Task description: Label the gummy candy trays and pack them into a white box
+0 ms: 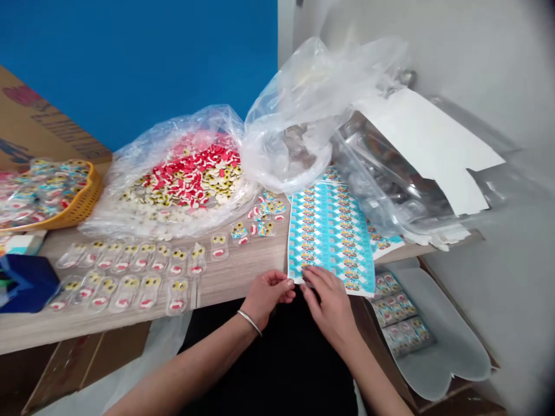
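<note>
A sheet of blue printed stickers (321,231) lies at the table's front edge, with rows of colourful labels on it. My left hand (269,296) is closed in a pinch at the sheet's near left corner. On the near edge of the same sheet rests my right hand (327,297), its fingers stretched out and lightly bent. Left of my hands stand two rows of small clear plastic blister packs (177,296), each with yellow-and-black eye pieces and a red-and-white mouth piece. Several packs with blue labels (263,229) lie beside the sheet.
Behind sits a clear bag of red, white and yellow pieces (191,173). A yellow basket (87,199) of filled packs stands left, near a dark blue box (30,283). Plastic bags and white card (433,138) are piled right. Below right, an open carton (451,341) holds packs.
</note>
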`<state>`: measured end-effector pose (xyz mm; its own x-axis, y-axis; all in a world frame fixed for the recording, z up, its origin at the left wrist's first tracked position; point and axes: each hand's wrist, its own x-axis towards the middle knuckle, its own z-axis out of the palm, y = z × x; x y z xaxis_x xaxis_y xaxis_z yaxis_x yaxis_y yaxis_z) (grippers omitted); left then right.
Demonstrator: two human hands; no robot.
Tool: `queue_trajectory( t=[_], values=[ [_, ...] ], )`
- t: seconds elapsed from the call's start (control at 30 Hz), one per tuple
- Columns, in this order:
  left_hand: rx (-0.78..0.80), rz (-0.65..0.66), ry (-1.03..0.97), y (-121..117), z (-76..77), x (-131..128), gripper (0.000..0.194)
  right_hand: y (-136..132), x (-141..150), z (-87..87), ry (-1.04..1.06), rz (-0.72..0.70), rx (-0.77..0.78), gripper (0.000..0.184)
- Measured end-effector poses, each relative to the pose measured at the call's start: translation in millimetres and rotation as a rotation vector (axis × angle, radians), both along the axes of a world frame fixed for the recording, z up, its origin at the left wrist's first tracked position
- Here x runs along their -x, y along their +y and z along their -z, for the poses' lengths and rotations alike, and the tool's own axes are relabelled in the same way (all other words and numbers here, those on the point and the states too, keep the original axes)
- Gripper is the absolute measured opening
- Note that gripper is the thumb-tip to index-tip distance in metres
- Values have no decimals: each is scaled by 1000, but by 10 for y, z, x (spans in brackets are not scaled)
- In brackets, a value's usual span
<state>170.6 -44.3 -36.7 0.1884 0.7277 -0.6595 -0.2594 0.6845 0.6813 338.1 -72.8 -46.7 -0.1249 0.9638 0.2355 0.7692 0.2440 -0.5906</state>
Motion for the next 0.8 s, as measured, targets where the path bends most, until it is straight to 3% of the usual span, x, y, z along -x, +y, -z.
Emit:
queue_trajectory(
  t=[0.1,0.17,0.3,0.47,0.7,0.8],
  values=[
    [-70,44,29,8,25,19,35,95,29,-68,232,-5,77,16],
    [-140,75,54,17,25,18,31,152,58,-97,271,-49,113,14],
    [-309,151,184,45,-14,-1,17,203,86,-118,226,-119,137,17],
    [-456,222,308,77,-51,-37,18,205,37,-118,121,-178,83,21],
    [-406,186,244,84,21,-95,16,179,66,-74,66,-114,-29,25],
    [-328,121,186,68,39,-129,18,166,130,-44,186,-3,29,22]
  ],
)
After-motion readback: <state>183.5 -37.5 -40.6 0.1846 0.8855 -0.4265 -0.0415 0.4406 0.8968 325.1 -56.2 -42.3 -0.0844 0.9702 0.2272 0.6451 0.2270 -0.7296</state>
